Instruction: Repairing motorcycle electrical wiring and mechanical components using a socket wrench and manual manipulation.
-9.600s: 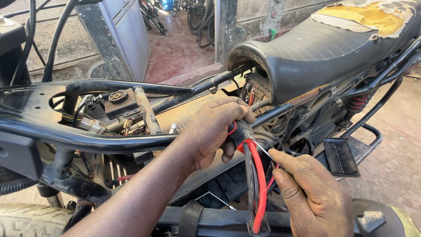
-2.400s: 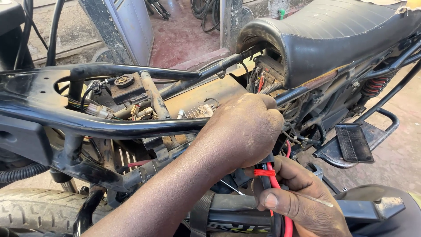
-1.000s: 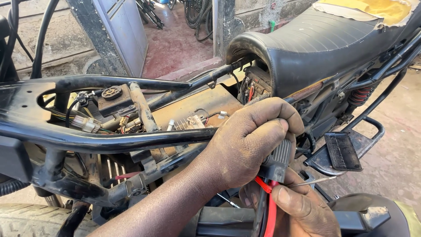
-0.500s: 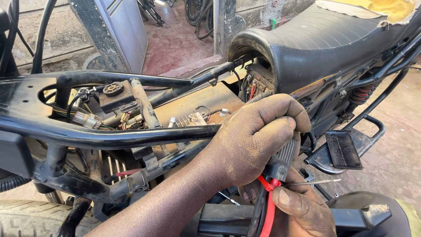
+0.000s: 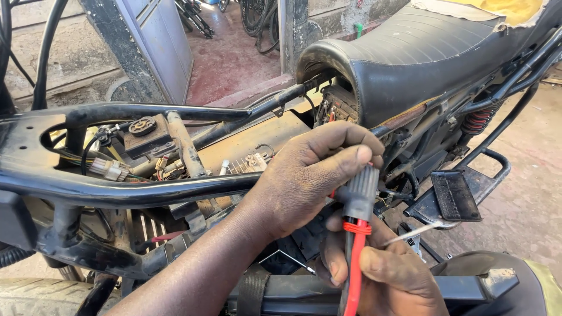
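Barely shifted, left hand (image 5: 304,181) grips grey connector (image 5: 358,193); right hand (image 5: 389,275) pinches red wire (image 5: 356,263) beside motorcycle frame (image 5: 117,190), reddish workshop floor (image 5: 234,58) beyond.

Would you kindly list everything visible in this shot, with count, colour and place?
Grey ribbed plastic connector: one, grey, centre right, pinched in the left hand.
Red wire with red binding: one, red, running down from the connector through the right hand.
Black tubular motorcycle frame: one, black, across the left and centre.
Black ribbed motorcycle seat: one, black, upper right.
Red coil shock spring: one, red, right, below the seat.
Black footrest plate: one, black, right of the hands.
White plug connector: one, off-white, inside the frame at left.
Left hand: one, centre, gripping the connector.
Right hand: one, bottom centre, holding the wire.
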